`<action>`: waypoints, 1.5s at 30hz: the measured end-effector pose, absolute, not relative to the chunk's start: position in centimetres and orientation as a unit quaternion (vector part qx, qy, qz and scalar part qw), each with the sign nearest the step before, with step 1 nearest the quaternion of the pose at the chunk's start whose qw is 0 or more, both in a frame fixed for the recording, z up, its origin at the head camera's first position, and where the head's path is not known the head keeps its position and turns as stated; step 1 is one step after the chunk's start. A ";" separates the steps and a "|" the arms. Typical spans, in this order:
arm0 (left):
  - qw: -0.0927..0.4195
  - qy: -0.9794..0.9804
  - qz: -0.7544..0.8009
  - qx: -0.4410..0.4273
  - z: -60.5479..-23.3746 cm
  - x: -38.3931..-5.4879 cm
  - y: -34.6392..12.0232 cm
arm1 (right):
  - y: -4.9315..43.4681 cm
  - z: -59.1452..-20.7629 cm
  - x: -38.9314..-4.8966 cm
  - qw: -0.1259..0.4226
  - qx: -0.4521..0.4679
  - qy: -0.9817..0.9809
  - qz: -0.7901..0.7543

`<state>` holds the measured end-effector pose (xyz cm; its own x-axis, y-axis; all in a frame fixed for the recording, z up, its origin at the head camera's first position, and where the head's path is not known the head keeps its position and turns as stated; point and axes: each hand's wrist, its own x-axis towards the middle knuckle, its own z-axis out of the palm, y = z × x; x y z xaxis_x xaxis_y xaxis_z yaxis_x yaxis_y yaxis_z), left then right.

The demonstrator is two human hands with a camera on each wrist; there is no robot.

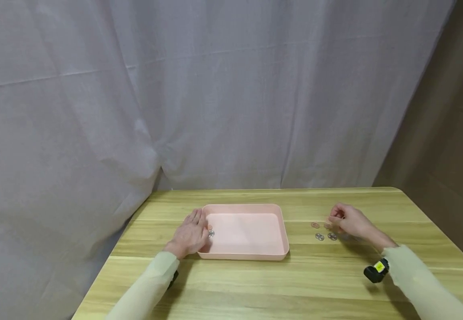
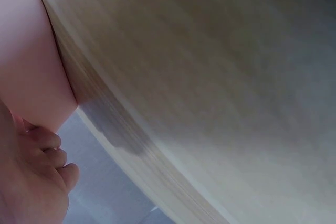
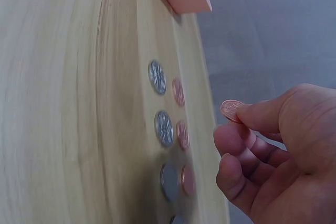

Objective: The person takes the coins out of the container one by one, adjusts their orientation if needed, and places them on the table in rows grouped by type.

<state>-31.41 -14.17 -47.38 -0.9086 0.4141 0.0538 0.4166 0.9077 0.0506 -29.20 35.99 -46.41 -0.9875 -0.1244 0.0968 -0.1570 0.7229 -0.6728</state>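
Note:
My right hand (image 1: pixel 350 220) pinches a copper coin (image 3: pixel 231 109) between thumb and finger, held up off the table. Beside and below that hand lie silver coins (image 3: pixel 164 128) and copper coins (image 3: pixel 178 92) in two rows on the wood. A shallow pink tray (image 1: pixel 243 257) stands left of them. At its left wall, my left hand (image 1: pixel 191 233) holds the rim, with the thumb on the inner side and the fingers along the outside. Inside the tray, close to that thumb, are a copper coin (image 1: pixel 210 227) and silver coins (image 1: pixel 211 233), partly hidden by the hand.
The wooden table (image 1: pixel 231 289) carries the tray and coins, and its far edge runs along a grey curtain (image 1: pixel 223 111). A black wrist device (image 1: pixel 375 272) with a yellow label sits at the right sleeve.

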 end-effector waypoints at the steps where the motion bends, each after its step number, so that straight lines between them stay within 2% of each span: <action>1: 0.023 -0.976 -0.032 -0.214 -47.4 -31.4 -14.2 | 36.3 -46.6 -29.2 0.021 0.074 -0.929 0.363; 11: 0.024 -0.975 -0.023 -0.219 -47.7 -31.6 -14.0 | 39.5 -47.9 -29.3 -0.017 0.034 -0.919 0.393; 30: 0.027 -0.976 -0.022 -0.217 -47.8 -31.7 -13.9 | 43.8 -49.6 -28.8 -0.039 0.005 -0.925 0.378; 45: 0.018 -0.977 -0.023 -0.209 -47.5 -31.8 -14.2 | 43.3 -49.3 -29.7 -0.046 0.004 -0.940 0.337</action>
<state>-31.76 -14.19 -47.48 -0.9117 0.4083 0.0444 0.4100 0.9113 0.0375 -29.71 43.31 -49.27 -0.9957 -0.0390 -0.0837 0.0230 0.7728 -0.6342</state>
